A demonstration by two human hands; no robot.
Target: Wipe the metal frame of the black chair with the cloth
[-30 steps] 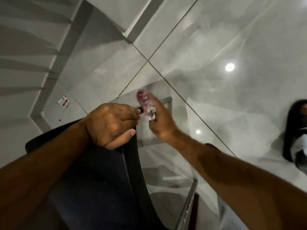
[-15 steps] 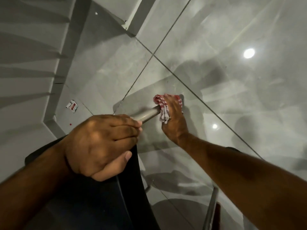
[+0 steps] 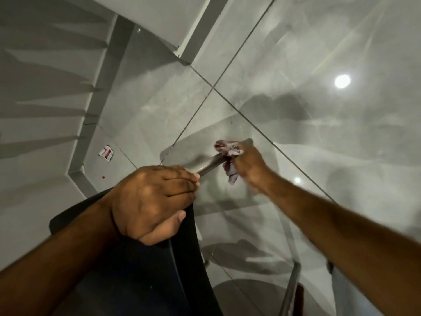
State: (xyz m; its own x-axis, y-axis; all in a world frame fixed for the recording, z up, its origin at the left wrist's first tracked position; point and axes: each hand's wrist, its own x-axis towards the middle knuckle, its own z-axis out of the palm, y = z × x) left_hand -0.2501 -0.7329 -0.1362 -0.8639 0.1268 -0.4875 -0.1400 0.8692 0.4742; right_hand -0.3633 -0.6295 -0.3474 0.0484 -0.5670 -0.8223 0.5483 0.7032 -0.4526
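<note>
Chair (image 3: 136,281) occupies lower left of view, on the tiled floor (image 3: 319,133); its metal tube (image 3: 210,164) runs up and right from the seat edge. Left hand (image 3: 152,201) sits on the chair edge at the tube's near end; right hand (image 3: 250,163), to its right and farther out, presses the cloth (image 3: 229,156) against the tube. Steps (image 3: 45,99) lie left; a scrap of paper (image 3: 106,153) lies on the floor beside them.

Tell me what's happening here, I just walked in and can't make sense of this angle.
A person is cleaning a black chair. The left hand grips the chair's edge to steady it, while the right hand holds a red-and-white cloth bunched around a metal frame tube and wipes it. The right hand is blurred, so it is mid-stroke.
</note>
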